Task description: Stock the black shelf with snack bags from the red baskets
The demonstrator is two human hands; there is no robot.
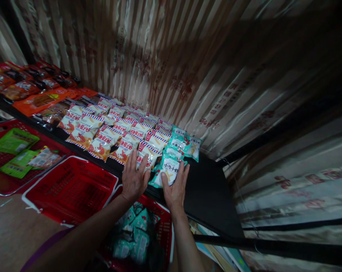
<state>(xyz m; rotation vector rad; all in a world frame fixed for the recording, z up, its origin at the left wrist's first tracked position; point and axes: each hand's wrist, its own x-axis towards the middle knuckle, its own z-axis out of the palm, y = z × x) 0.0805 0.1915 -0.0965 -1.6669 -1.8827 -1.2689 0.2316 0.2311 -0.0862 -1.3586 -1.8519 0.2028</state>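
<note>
Teal packet (pixel 171 169) mid-frame looked light, crushable, best edge-held; I saw right hand (pixel 175 192) loosely clasp it, left hand (pixel 133 179) spread, empty.

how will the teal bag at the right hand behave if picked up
The teal bag looks puffed, so it is probably light for its size. It looks shiny, so it may slip, and film-wrapped, so it likely flexes.

Packets (pixel 170 166): glossy plastic film. Shelf (pixel 207 192): smooth, matt. Baskets (pixel 71 185): plastic. Sheeting (pixel 171 60): creased, faintly shiny.
</note>
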